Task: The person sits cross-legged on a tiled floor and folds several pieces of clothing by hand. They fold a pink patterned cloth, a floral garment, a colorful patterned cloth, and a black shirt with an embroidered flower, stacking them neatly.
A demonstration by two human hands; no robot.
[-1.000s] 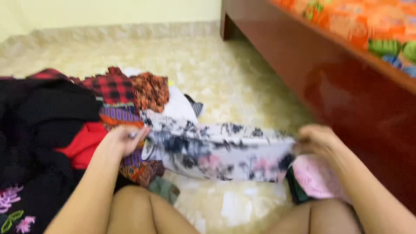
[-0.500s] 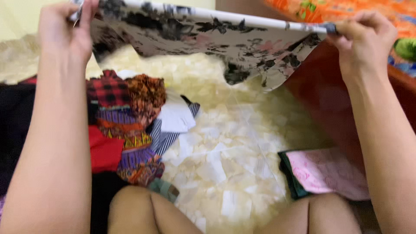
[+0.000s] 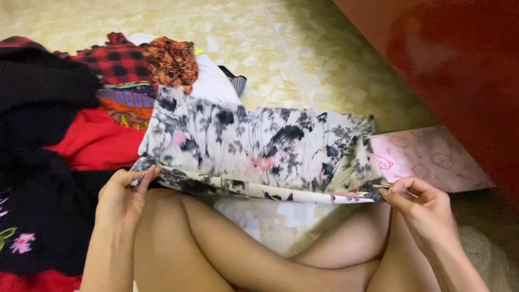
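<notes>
**Floral cloth stretched over the lap: a corner could slip**

While the white cotton cloth with a black and pink flower print [image 3: 254, 148] lies spread across the crossed legs and onto the pale tiled floor [image 3: 324, 70], each hand pinches one near corner. The left hand [image 3: 121, 200] has its fingers closed on the left edge; the right hand [image 3: 419, 208] grips the right corner between thumb and fingertips. Both holds look thin, so a tug may free a corner and rumple the cloth. Its far edge touches the heap of mixed red, black and checked clothes [image 3: 81, 108] and could snag there. The folded pink printed fabric [image 3: 427, 159] sits just beside the right hand and might get dragged.
</notes>
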